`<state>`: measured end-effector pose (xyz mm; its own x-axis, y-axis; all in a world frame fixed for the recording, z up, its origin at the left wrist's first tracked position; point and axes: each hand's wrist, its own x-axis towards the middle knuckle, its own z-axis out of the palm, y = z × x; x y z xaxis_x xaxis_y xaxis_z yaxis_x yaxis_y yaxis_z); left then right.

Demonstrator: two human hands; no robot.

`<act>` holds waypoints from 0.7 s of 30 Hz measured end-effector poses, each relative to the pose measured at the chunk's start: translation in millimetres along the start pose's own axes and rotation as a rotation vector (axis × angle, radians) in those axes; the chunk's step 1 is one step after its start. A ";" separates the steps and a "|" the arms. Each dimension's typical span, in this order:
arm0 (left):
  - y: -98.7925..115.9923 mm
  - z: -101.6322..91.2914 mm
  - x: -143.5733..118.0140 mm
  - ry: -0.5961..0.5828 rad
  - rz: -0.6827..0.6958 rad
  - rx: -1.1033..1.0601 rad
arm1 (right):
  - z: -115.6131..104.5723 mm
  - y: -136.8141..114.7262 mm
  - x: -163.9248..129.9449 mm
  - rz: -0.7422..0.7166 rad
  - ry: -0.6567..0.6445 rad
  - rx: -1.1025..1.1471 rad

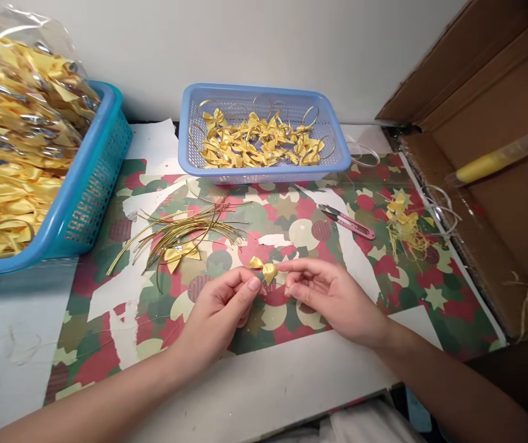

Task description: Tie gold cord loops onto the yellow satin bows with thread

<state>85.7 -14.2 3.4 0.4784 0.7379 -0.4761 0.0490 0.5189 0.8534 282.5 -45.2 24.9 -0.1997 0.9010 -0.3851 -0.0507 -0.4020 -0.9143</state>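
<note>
Bow [264,268] of yellow ribbon, pinched between the fingertips of both hands just above the patterned tabletop [384,277]: left hand [220,307] gripping one side, right hand [324,292] grasping the other. Just beyond, loose gold cords [185,231] with a second bow [181,253]; farther back, small basket [264,132] of finished bows, pink snips [349,223] to the right. Likely risk: small, slick ribbon slipping from so light a pinch. No readable writing anywhere.

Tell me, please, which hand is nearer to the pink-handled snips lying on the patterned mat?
Right. The right hand sits just below and left of the snips, apart from them; the left hand is farther left, beyond the small yellow bow both hands pinch.
</note>
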 end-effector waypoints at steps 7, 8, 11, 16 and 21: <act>3.9 3.6 -1.2 0.019 0.006 -0.022 | 9.1 8.7 -0.4 -0.027 0.038 0.026; 4.7 4.5 -1.6 0.015 0.006 -0.033 | 9.9 9.8 -0.9 -0.029 0.031 0.043; 6.7 6.7 -2.7 0.013 0.016 -0.057 | 11.6 12.1 -1.8 -0.021 0.025 0.078; 7.3 7.7 -3.3 0.044 0.023 -0.030 | 12.0 11.6 -1.6 0.012 0.028 0.136; 6.0 7.1 -3.0 0.088 0.037 -0.016 | 9.9 8.6 0.8 0.094 -0.024 0.157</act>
<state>90.9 -16.4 11.5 0.4003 0.7917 -0.4615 0.0187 0.4964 0.8679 272.1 -49.6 17.9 -0.2339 0.8551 -0.4628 -0.1826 -0.5061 -0.8429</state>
